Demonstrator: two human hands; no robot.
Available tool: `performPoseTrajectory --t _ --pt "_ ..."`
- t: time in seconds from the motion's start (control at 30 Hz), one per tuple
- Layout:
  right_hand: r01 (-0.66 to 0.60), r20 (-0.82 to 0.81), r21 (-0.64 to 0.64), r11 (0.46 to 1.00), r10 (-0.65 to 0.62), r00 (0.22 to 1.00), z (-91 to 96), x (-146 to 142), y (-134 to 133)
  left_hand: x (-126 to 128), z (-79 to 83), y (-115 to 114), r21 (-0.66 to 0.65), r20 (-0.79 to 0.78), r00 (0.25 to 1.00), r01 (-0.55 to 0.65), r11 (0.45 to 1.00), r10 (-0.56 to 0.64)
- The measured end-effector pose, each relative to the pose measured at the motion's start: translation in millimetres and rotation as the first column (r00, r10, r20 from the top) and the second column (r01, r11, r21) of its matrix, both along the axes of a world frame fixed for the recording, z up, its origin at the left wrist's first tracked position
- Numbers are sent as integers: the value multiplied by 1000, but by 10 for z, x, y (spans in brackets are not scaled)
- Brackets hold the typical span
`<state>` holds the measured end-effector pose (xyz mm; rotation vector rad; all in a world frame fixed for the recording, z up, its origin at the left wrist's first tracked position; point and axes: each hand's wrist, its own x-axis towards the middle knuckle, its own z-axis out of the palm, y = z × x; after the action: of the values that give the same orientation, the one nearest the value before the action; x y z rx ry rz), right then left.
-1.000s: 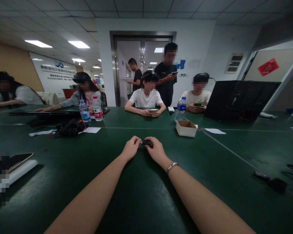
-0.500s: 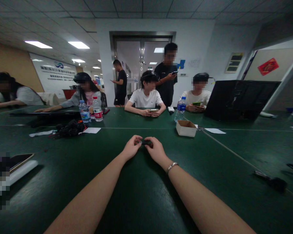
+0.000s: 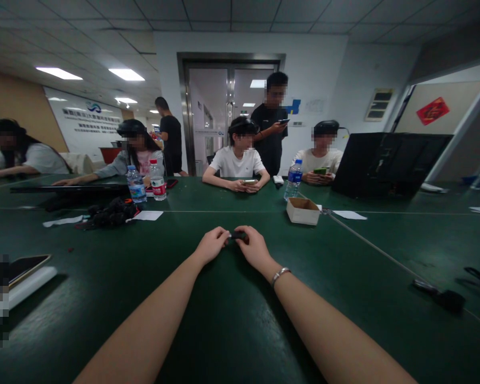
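Note:
Both arms reach forward over the dark green table (image 3: 240,320). A small dark stick-shaped object (image 3: 237,235) lies between my fingertips, with a paler, silvery end on its left; its exact kind is too small to make out. My right hand (image 3: 256,249) is closed on the dark body, thumb and fingers pinching it. Closed at the silvery end, my left hand (image 3: 212,246) has its fingertips on or beside that tip. The fingers hide part of both ends. A silver bracelet (image 3: 280,276) circles my right wrist.
Beyond my right hand stands an open cardboard box (image 3: 303,215). Water bottles (image 3: 136,184), tangled black gear (image 3: 111,212) and a monitor (image 3: 388,165) sit farther off. A phone (image 3: 28,266) lies at left, a black object (image 3: 440,296) at right. Several people sit or stand opposite.
My left hand has shifted slightly left and down, and the silvery end shows more clearly. The view has turned a little. A standing person in the background has moved left.

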<state>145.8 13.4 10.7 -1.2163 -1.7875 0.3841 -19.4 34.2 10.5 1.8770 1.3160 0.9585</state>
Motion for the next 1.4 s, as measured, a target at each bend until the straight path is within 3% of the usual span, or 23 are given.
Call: performPoseTrajectory --t 0.1,0.33,0.47,0.7,1.2,1.4 --pt "-10 11 -16 1000 10 1000 10 -7 -6 11 19 -39 20 -112 991 -66 998 67" --pt "14 -23 -5 1000 -14 1000 -15 -4 14 5 87 -102 20 -153 987 -37 999 40" --pt "-18 -23 17 1000 18 1000 -41 -1 24 16 91 -113 33 -203 973 -103 994 108" --pt "5 -26 13 1000 -5 1000 -43 -3 30 5 55 -79 45 -155 986 -51 998 58" --pt "-10 -11 -4 1000 10 1000 -19 -7 11 16 83 -103 58 -209 973 -85 995 95" --pt "7 -37 -8 1000 -7 999 -22 -2 21 10 95 -127 55 -159 984 -66 996 74"
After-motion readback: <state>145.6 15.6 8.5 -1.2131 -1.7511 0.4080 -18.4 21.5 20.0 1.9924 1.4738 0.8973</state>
